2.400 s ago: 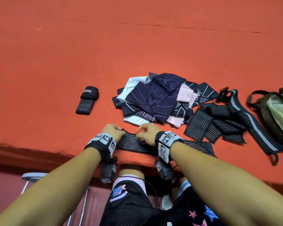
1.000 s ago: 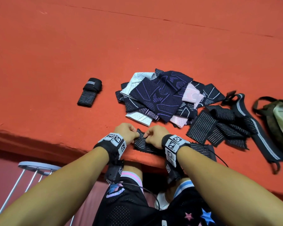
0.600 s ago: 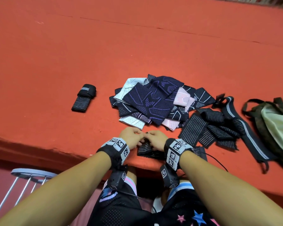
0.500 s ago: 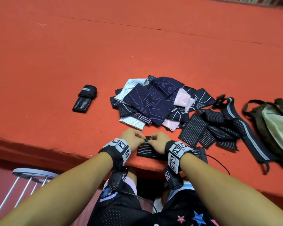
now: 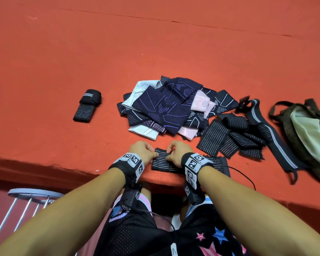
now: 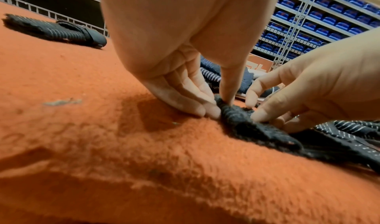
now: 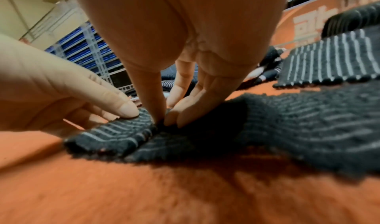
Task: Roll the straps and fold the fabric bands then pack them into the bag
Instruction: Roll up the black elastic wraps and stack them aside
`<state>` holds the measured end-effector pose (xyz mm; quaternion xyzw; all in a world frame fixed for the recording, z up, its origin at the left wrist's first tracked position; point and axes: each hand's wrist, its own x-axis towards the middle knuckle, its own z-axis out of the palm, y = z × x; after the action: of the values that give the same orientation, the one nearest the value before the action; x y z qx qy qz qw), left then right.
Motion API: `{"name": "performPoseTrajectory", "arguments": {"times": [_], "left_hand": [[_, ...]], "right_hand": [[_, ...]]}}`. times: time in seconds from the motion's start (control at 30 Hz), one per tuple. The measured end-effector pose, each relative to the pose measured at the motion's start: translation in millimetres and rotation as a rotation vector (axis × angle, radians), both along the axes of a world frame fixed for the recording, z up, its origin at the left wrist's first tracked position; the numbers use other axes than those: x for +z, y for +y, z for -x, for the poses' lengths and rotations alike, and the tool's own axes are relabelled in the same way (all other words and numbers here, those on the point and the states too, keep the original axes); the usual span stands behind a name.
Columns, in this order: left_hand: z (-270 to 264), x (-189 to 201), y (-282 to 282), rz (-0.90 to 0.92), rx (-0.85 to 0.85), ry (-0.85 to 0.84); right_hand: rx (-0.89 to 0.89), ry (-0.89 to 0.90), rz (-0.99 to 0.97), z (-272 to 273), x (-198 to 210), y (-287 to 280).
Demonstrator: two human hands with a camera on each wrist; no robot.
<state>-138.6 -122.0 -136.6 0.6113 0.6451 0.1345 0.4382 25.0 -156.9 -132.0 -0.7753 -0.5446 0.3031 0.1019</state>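
Head view: left hand [image 5: 144, 152] and right hand [image 5: 176, 152] are pinching the striped strap [image 5: 162, 162] at the orange table's [image 5: 63, 52] near edge. Right wrist is hiding the strap's middle; bag [image 5: 307, 133] is lying cropped at far right.

Head view: looking steeply down and forward from above, taking in both forearms, the orange surface [image 5: 155, 52] and its near edge.

Left wrist view: sitting low, almost on the orange surface [image 6: 82, 146], very close in, facing along the left hand [image 6: 174, 56] toward distant blue shelving [image 6: 320, 16].

Right wrist view: likewise sitting low and close, facing along the right hand [image 7: 185, 48], shelving behind.

Shared ground: all three views are taking in the black striped strap [image 5: 161, 161] [image 6: 257, 130] [image 7: 127, 133] and both hands at the near edge.
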Motion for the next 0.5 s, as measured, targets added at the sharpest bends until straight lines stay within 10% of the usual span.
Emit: {"name": "performPoseTrajectory", "arguments": {"times": [0.5], "left_hand": [[54.9, 25.7, 12.9, -0.161, 0.007, 0.082]], "right_hand": [[-0.061, 0.613, 0.089, 64.3, 8.3, 16.9]]}}
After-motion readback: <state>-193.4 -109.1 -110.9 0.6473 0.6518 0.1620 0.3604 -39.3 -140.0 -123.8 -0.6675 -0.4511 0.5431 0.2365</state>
